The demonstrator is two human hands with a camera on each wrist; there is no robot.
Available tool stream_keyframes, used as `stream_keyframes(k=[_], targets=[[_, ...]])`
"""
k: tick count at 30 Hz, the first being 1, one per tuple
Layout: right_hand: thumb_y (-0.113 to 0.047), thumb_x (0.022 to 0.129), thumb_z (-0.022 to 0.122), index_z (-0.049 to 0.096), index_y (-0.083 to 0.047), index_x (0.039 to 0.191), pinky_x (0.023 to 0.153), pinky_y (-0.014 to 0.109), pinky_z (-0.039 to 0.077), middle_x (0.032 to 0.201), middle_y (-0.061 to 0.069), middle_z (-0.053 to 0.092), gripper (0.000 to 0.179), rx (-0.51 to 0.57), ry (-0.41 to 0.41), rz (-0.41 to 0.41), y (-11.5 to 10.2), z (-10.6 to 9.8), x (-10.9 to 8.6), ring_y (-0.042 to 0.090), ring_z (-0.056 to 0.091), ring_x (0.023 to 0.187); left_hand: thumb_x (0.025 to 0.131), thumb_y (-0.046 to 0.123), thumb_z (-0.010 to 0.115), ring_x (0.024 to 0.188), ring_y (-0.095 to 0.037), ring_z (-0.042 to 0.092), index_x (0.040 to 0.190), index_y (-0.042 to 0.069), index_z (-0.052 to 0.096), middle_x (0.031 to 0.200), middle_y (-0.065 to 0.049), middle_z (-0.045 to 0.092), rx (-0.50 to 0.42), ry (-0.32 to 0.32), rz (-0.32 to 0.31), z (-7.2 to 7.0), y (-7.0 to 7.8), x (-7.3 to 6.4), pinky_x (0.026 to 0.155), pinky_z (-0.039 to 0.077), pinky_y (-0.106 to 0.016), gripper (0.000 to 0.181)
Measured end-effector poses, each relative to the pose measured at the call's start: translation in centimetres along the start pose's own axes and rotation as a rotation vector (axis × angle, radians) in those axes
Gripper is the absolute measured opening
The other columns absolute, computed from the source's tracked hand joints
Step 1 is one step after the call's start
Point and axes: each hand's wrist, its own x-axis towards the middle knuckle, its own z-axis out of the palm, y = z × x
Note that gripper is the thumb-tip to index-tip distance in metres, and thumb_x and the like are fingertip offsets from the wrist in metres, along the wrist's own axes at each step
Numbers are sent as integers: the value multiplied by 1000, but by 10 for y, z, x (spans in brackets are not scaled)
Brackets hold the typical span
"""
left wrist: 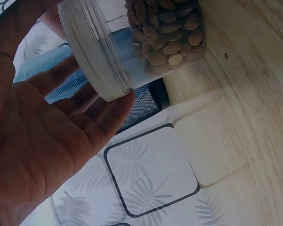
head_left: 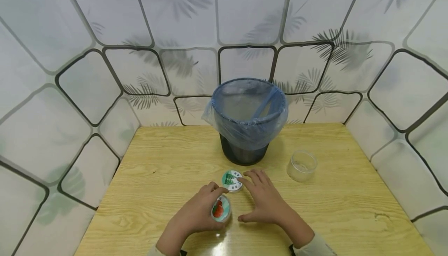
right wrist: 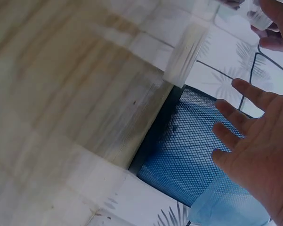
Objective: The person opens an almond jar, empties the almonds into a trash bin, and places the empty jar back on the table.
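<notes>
A clear jar of almonds (left wrist: pixel 167 40) stands on the table, topped by a white-rimmed lid (head_left: pixel 218 209) with a red-and-green picture. My left hand (head_left: pixel 197 211) grips this lid, thumb on the near side and fingers around the far side. My right hand (head_left: pixel 264 199) is spread beside the jar and apart from it, with nothing between thumb and fingers. Near its fingertips lies a round green-and-white lid (head_left: pixel 229 180) on the table. To the right, a clear open container (head_left: pixel 301 166) sits without a lid.
A dark mesh bin (head_left: pixel 245 155) lined with a blue plastic bag (head_left: pixel 245 133) stands behind the hands. The wood-grain table (head_left: pixel 168 158) is bordered by patterned white walls (head_left: pixel 189 69) at the back and both sides.
</notes>
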Motion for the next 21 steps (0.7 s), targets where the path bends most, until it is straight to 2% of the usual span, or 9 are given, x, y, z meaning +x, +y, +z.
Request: stream_keyframes(k=[12, 21], targets=[[-63, 62, 97, 53, -15, 156, 128, 69, 21, 161, 16, 46, 114, 69, -51, -26, -7, 5, 2, 42, 37, 153, 76, 31, 95, 109, -12, 58, 142, 10, 63, 122, 2, 60, -1, 26, 21, 3, -3, 2, 94, 59, -30, 77], [-64, 62, 96, 55, -15, 154, 127, 68, 26, 160, 14, 48, 112, 61, -32, -60, -8, 9, 5, 39, 39, 151, 78, 39, 94, 107, -16, 60, 141, 6, 64, 124, 0, 60, -37, 66, 58, 0, 1, 5, 88, 57, -25, 77]])
